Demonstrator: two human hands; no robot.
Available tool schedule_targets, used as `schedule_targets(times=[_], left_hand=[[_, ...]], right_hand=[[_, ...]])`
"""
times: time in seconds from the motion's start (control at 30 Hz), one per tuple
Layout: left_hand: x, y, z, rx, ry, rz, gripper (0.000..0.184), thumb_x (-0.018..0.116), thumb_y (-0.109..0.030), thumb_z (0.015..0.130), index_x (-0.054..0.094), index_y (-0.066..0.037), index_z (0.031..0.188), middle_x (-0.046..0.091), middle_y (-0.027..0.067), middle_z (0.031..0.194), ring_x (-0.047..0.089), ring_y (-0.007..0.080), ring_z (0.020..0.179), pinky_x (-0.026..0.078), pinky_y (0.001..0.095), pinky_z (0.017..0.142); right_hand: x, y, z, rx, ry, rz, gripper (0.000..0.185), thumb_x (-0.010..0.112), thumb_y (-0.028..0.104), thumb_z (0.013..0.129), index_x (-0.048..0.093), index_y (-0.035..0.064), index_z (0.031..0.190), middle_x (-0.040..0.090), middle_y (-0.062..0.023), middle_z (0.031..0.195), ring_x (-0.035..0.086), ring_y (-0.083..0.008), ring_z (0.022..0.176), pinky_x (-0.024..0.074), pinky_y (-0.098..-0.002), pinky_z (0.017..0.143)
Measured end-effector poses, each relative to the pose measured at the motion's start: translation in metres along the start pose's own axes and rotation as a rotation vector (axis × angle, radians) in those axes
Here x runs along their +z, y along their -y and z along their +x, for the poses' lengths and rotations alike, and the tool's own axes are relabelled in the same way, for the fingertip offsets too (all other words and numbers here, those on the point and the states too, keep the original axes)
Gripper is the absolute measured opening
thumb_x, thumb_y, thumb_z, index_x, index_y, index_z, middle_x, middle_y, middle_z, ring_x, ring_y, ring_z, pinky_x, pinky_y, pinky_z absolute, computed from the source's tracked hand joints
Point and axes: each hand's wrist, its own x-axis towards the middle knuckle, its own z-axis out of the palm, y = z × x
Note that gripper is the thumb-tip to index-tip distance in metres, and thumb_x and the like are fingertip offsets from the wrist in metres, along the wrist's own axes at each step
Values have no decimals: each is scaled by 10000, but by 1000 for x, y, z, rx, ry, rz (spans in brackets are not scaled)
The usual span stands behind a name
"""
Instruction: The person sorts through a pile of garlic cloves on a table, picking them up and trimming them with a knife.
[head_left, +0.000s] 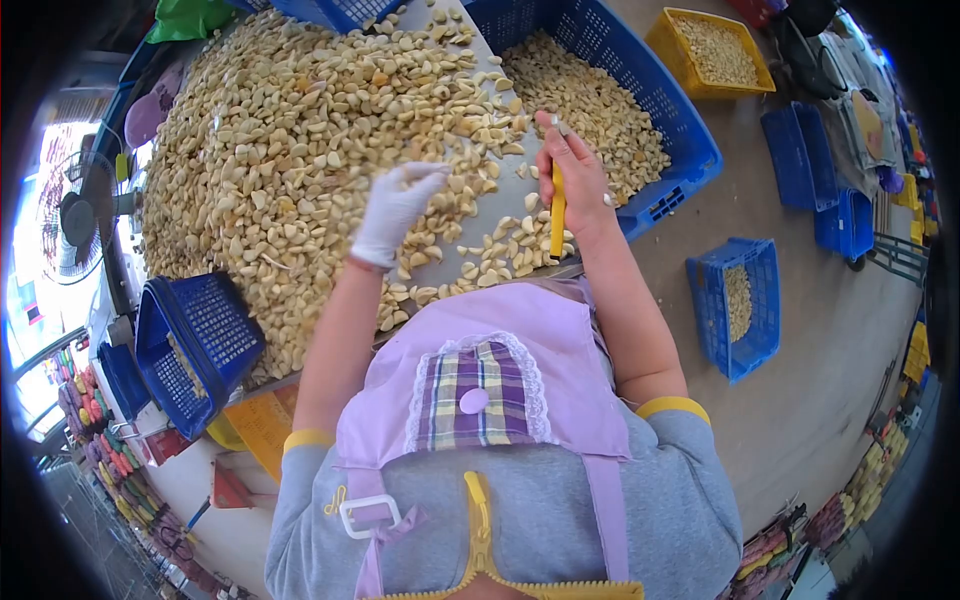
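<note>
My left hand (400,210), in a white glove, hovers over a big heap of pale cloves (300,150) that look like peeled garlic. Its thumb and fingers are drawn together, slightly blurred, and I cannot make out what is between them. My bare right hand (578,180) is closed around a slim yellow-handled tool (557,215), handle pointing down toward me; the tip of the tool is hard to make out. A small whitish piece shows at its fingertips. Loose cloves (515,248) lie on the grey table (508,180) between the hands.
A large blue basket (690,150) of cloves stands beyond my right hand. Stacked blue baskets (195,340) are at the left. A yellow crate (655,45) and a blue crate (755,345) holding cloves sit on the floor at right. A fan (80,220) stands far left.
</note>
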Motion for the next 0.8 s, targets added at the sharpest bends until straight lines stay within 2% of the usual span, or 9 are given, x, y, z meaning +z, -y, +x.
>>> schedule_targets(times=[0.07,0.1,0.23,0.33,0.37,0.47,0.5,0.6,0.8], left_hand=[[20,23,14,412,-60,462,252,648,-216,843,661,-74,1050,645,75,832,570,160,603,452,302,530],[25,19,14,278,37,770,254,646,-205,824,662,-125,1064,614,81,791,619,226,675,493,357,618],[39,8,8,202,167,1131,211,611,-219,804,686,-153,990,642,97,904,626,286,759,503,377,662],[36,23,-7,245,225,780,215,631,-227,799,684,-159,996,636,105,882,618,283,730,494,392,636],[38,31,-14,197,154,515,191,656,-208,816,686,-122,984,657,67,845,605,192,626,470,319,537],[31,23,-29,-332,21,-185,183,669,-173,836,675,-62,982,668,21,831,543,66,561,405,203,472],[26,16,-34,-316,-39,-266,192,666,-142,848,657,-17,994,663,6,832,483,0,547,342,139,449],[13,21,-37,-166,-130,-383,215,677,-139,839,648,-9,1008,665,29,828,496,11,550,353,151,449],[13,2,-44,-41,-216,-312,163,660,-27,835,644,6,994,659,30,829,568,37,644,471,163,564]], right_hand=[[1,-3,3,41,-9,-57,331,566,318,927,577,136,1202,510,26,679,423,-51,446,357,-202,399],[3,-4,4,62,-12,-86,324,570,325,923,586,135,1185,511,27,680,423,-51,445,357,-204,398],[8,2,5,105,-5,-135,321,570,313,922,581,122,1180,512,28,684,421,-50,451,354,-201,405],[9,2,10,122,18,-169,366,550,281,937,543,107,1259,504,24,694,414,-43,466,358,-184,420],[8,-1,12,117,27,-191,364,548,272,938,542,105,1261,504,24,693,412,-43,466,358,-184,422],[6,-5,11,125,108,-252,380,550,261,936,528,98,1278,514,19,699,419,-43,470,356,-186,426],[8,-6,10,132,150,-274,388,551,259,934,521,95,1285,519,17,702,424,-43,472,354,-188,427],[23,-4,1,175,257,-479,450,570,269,921,478,111,1332,539,10,714,430,-41,475,362,-194,436],[48,-13,-13,192,553,-644,642,615,320,880,337,153,1434,552,-13,728,536,-66,664,414,-215,497]])
